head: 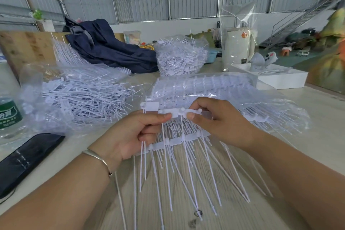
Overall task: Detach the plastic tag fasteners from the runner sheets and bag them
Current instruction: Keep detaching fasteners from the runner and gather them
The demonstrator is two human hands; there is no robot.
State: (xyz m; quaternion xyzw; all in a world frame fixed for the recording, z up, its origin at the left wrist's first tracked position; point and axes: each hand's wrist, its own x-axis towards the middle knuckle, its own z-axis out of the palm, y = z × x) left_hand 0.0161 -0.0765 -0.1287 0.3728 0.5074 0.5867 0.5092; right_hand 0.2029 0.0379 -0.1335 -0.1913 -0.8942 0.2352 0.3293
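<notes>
I hold a white runner sheet (176, 113) of plastic tag fasteners between both hands, above the table's near middle. My left hand (138, 132) pinches its top bar from the left, and my right hand (214, 117) pinches the same bar from the right. Long thin fastener tails (186, 170) hang down from the sheet toward me. A clear bag (80, 99) with loose detached fasteners lies to the left. Another clear bag (205, 86) holding several runner sheets lies just behind my hands.
A bulging bag of fasteners (180, 58) stands at the back centre beside a dark blue cloth (110, 46). A black phone (28, 157) and a water bottle (9, 112) are at the left edge. A white box (280, 78) sits at the right on the wooden table (233, 216).
</notes>
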